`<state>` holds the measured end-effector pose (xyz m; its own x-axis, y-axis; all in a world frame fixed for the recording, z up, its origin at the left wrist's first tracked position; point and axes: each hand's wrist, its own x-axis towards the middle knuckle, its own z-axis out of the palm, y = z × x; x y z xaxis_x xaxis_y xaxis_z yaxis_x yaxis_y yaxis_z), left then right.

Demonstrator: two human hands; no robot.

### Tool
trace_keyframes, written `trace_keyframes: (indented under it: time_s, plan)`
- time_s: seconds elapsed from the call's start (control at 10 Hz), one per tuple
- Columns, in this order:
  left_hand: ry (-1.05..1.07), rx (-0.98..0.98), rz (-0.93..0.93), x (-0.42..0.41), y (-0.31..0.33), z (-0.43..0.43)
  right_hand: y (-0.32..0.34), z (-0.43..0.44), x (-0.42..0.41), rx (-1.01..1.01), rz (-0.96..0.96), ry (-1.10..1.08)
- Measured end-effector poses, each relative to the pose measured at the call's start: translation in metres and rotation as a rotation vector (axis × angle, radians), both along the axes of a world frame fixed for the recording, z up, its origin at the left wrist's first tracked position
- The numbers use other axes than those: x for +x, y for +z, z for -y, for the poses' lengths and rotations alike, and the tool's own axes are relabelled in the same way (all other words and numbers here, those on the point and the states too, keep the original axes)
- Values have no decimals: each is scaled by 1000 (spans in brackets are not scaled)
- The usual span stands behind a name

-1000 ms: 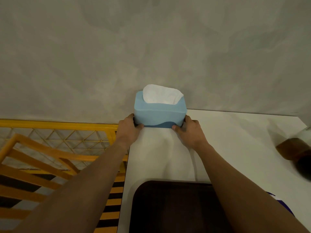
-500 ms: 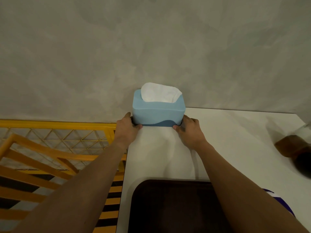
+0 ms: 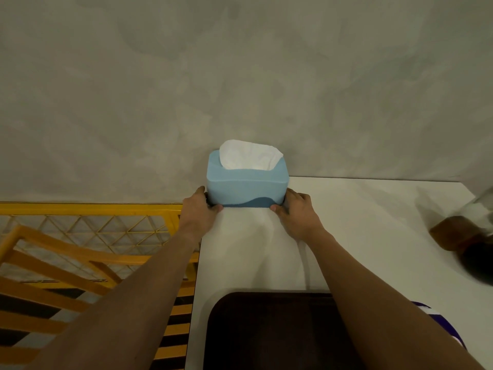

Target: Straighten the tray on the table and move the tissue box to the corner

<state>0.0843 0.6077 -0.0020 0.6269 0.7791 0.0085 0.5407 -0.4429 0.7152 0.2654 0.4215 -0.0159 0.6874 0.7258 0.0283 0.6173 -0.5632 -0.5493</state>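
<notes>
A light blue tissue box (image 3: pixel 246 186) with a white tissue sticking out of its top stands at the far left corner of the white table (image 3: pixel 360 236), against the grey wall. My left hand (image 3: pixel 198 209) grips its left end and my right hand (image 3: pixel 296 210) grips its right end, thumbs at the front lower edge. A dark brown tray (image 3: pixel 266 332) lies at the near edge of the table between my forearms, its sides parallel to the table's edge; my right arm covers part of it.
A yellow and orange wooden railing (image 3: pixel 80 252) stands left of the table. At the right edge sits a blurred brown and dark object (image 3: pixel 461 236). A purple and white item (image 3: pixel 442 329) peeks out behind my right forearm.
The box and both hands have slid slightly left and toward the wall. The grip is unchanged.
</notes>
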Motion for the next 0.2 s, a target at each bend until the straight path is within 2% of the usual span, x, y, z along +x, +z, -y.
trace_keyframes:
  time_s: [0.1,0.2]
  plan:
    - [-30,-53,-21,-1,8,3,18,-1,0,-52,-30,17]
    - [-18,-110,-9,-8,19,7,35,1,-2,-17,-53,10]
